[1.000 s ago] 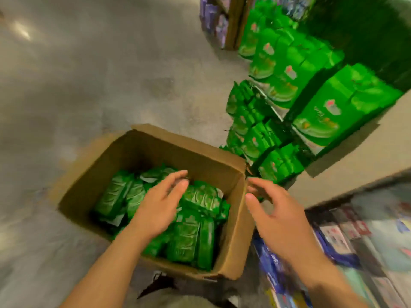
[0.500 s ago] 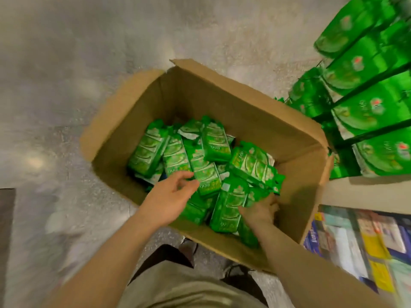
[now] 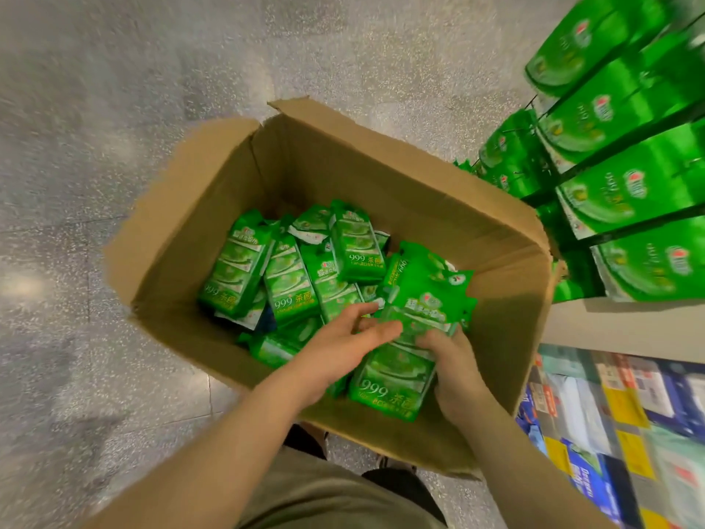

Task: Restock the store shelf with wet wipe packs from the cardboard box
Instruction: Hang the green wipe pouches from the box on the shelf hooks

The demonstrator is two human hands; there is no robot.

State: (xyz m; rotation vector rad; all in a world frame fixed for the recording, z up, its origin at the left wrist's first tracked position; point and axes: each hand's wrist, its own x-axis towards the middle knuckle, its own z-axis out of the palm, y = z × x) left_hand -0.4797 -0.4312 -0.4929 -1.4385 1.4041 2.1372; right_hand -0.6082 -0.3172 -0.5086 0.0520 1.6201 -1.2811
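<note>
An open cardboard box stands on the floor below me, holding several green wet wipe packs. Both my hands are inside it, near its front right corner. My right hand grips a green wet wipe pack from its right side. My left hand holds the same pack from the left, fingers over its top face. That pack is tilted, its printed end toward me. More packs lie just behind it. The store shelf at the right carries rows of larger green packs.
A pale shelf ledge juts out beside the box's right wall. Below it, a lower shelf holds blue, white and yellow packages. Speckled grey floor spreads to the left and behind the box. My legs are under the box's front edge.
The view has dropped over the box. My right hand went from outside the box's rim down into it and took hold of a pack; my left hand moved right onto the same pack.
</note>
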